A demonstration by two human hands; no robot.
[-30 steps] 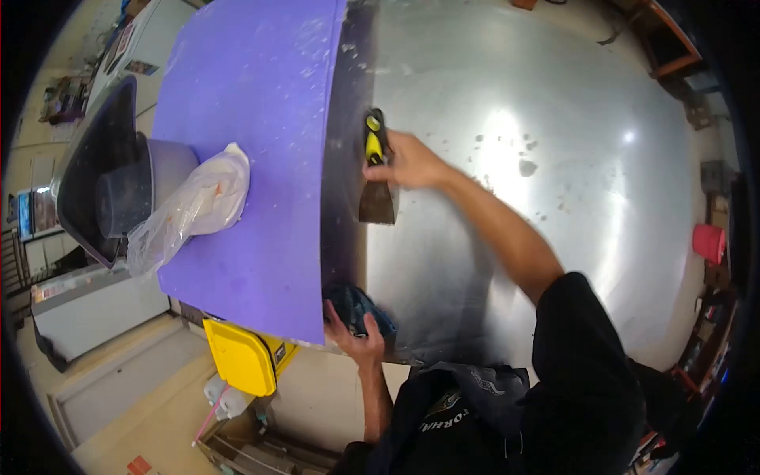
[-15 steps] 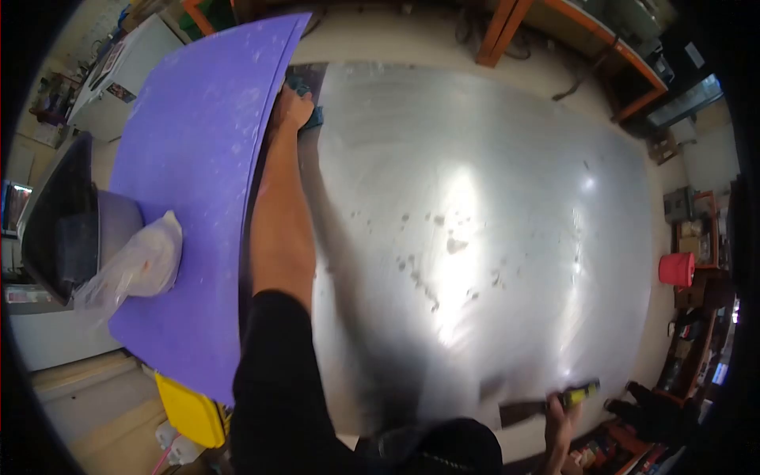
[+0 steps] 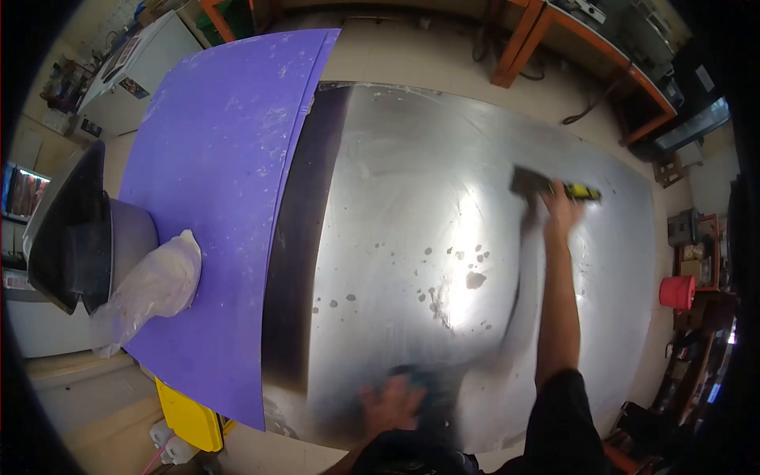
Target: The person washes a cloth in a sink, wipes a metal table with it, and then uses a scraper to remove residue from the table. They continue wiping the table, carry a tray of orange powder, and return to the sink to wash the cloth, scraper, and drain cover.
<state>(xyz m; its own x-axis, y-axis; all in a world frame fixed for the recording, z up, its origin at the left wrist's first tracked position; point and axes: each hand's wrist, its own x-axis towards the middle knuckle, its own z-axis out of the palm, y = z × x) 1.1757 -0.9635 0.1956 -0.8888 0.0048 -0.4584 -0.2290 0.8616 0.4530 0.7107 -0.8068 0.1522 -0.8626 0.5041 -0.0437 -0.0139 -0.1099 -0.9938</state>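
And here is the right hand [image 3: 564, 204], out over the far right part of the metal table [image 3: 396, 190], fingers closed firmly around the scraper [image 3: 545, 186]! Look at the line of it: the long axis runs nearly straight across the view, dipping slightly to the right, with the blade [image 3: 526, 180] pointing left towards the purple sheet [image 3: 214, 142] and the black-and-yellow handle [image 3: 586, 192] out to the right. Whether the blade meets the metal, I cannot tell.

Down at the near edge, the left hand [image 3: 392, 404] is a blur! It is low over the table, beside a dark cloth [image 3: 412, 381], fingers apparently spread; how far open it is, and whether it grips that cloth, I cannot tell. The two hands are well apart, and between them dark spots [image 3: 475, 280] dot the shiny surface.

Over on the left, the purple sheet slants along the table, a dark strip [image 3: 305, 237] showing beside it. A plastic bag [image 3: 170, 273] rests on the sheet, just beside the grey tub [image 3: 133, 237], with a yellow lid [image 3: 188, 419] below the sheet's near end
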